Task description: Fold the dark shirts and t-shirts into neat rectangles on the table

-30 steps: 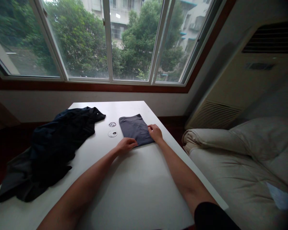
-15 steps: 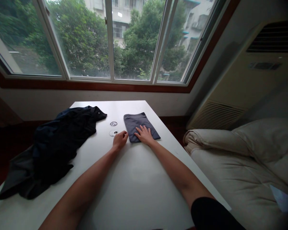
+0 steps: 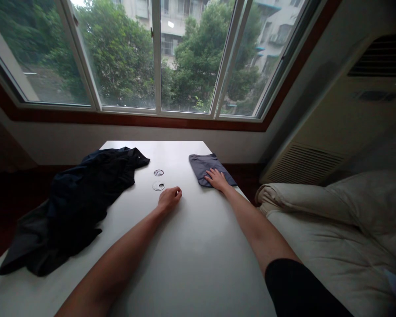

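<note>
A folded dark grey cloth garment (image 3: 204, 166) lies flat by the right edge of the white table (image 3: 185, 246). My right hand (image 3: 217, 179) rests on it, palm down with the fingers spread. To its left, my left hand (image 3: 170, 199) is on the tabletop, fingers curled in and apart from the garment; nothing shows in them. Just beyond the left hand are two round grommet-like discs (image 3: 159, 186) set on the table. A heap of dark clothes (image 3: 86, 193) covers the table's left side.
A cream padded sofa (image 3: 317, 229) stands close along the right of the table. Past the far edge are a wall and a wide window (image 3: 188, 57). A tall floor-standing air conditioner (image 3: 303, 163) is at the back right.
The folded garment has slid right, to the table's edge, under my right hand. My left hand has come away from the garment's side and stays near the discs. The view has shifted slightly.
</note>
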`<move>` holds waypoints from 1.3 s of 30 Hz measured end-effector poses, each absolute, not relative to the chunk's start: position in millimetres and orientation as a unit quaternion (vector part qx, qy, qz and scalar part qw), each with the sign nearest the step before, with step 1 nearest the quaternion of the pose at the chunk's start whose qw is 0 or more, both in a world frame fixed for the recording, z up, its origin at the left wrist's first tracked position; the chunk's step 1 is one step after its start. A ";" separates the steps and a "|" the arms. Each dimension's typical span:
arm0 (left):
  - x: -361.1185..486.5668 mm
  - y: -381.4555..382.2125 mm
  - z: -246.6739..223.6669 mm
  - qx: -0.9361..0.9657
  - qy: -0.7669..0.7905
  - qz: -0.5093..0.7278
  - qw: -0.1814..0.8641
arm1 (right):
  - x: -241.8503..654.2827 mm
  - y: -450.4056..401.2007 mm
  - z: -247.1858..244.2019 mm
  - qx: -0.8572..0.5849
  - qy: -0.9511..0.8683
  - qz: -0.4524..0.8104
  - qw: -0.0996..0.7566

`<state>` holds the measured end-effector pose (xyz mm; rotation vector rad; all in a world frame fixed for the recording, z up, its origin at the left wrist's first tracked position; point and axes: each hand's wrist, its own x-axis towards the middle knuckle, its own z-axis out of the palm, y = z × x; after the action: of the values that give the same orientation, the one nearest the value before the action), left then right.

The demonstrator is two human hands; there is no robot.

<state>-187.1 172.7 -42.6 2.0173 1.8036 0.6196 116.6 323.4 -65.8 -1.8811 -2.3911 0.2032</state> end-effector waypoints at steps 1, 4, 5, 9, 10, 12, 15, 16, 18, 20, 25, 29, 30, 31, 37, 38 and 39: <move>-186.8 172.7 -42.8 0.718 0.638 0.214 0.180 | 116.4 324.4 -66.2 -0.617 -0.783 0.059 0.048; -186.5 173.1 -43.9 0.725 0.633 0.207 0.174 | 108.7 322.7 -70.5 -0.633 -0.770 0.032 0.069; -186.5 173.1 -44.3 0.728 0.631 0.206 0.172 | 104.7 320.9 -72.3 -0.643 -0.761 0.027 0.078; -186.7 173.0 -45.3 0.735 0.625 0.203 0.168 | 87.0 309.4 -76.2 -0.675 -0.731 0.045 0.087; -186.6 172.9 -45.5 0.736 0.624 0.202 0.169 | 82.8 305.6 -76.1 -0.676 -0.730 0.053 0.080; -186.3 172.8 -45.8 0.736 0.624 0.201 0.169 | 74.6 296.6 -75.1 -0.673 -0.734 0.063 0.065; -185.6 172.5 -46.3 0.733 0.625 0.207 0.169 | 61.8 277.4 -72.8 -0.667 -0.740 0.068 0.053; -185.4 172.3 -46.3 0.732 0.626 0.211 0.169 | 57.0 268.8 -71.8 -0.667 -0.740 0.070 0.053; -185.4 171.9 -45.7 0.725 0.629 0.226 0.166 | 46.2 247.5 -68.7 -0.662 -0.745 0.071 0.052; -186.0 171.6 -43.9 0.716 0.632 0.252 0.155 | 34.5 221.6 -63.1 -0.646 -0.759 0.067 0.054; -186.7 169.8 -35.6 0.706 0.622 0.323 0.099 | 12.2 164.2 -36.1 -0.540 -0.831 0.099 0.090; -181.2 166.1 -37.9 0.748 0.588 0.299 0.075 | 11.5 163.1 -23.9 -0.475 -0.855 0.126 0.166; -179.1 165.3 -41.1 0.765 0.576 0.279 0.071 | 13.6 169.1 -25.8 -0.473 -0.856 0.113 0.177; -177.1 164.8 -45.3 0.780 0.567 0.255 0.070 | 16.2 176.6 -29.8 -0.473 -0.858 0.099 0.175; -173.5 169.2 -67.8 0.794 0.582 0.141 0.102 | 28.8 227.0 -62.6 -0.524 -0.846 0.080 0.053; -173.9 170.2 -68.7 0.792 0.585 0.138 0.105 | 28.5 234.6 -64.8 -0.539 -0.837 0.079 0.050; -174.3 170.9 -68.8 0.790 0.588 0.136 0.107 | 27.7 241.9 -65.9 -0.552 -0.829 0.076 0.051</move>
<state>-174.3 170.9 -68.8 2.3258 1.7312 0.4007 27.7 241.9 -65.9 -1.6797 -2.5236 0.2314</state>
